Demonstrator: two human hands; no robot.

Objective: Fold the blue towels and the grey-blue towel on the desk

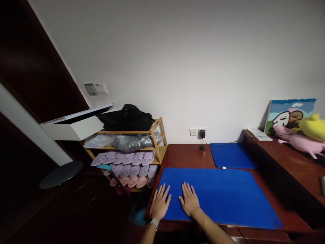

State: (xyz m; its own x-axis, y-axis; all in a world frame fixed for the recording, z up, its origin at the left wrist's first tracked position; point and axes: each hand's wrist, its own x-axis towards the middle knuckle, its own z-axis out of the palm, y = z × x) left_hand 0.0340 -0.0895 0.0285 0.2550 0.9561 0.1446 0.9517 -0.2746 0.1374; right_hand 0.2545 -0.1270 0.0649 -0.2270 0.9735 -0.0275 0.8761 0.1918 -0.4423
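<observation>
A large blue mat [228, 196] lies flat on the reddish-brown desk [185, 154], close to its front edge. My left hand [160, 202] rests palm down at the mat's left edge, fingers spread, with a watch on the wrist. Further right, my right hand [189, 200] is laid flat on the mat, its fingers stretched out and nothing held. A second, smaller blue mat [232, 154] is behind the large one, near the wall, with a white tag at its front edge.
Left of the desk stands a wooden rack [159, 142] with slippers [129, 158], a black bag [129, 118] and a white box [76, 128]. A black stool [61, 174] is further left. On the raised right surface lie a pink plush toy [302, 142] and a picture [289, 113].
</observation>
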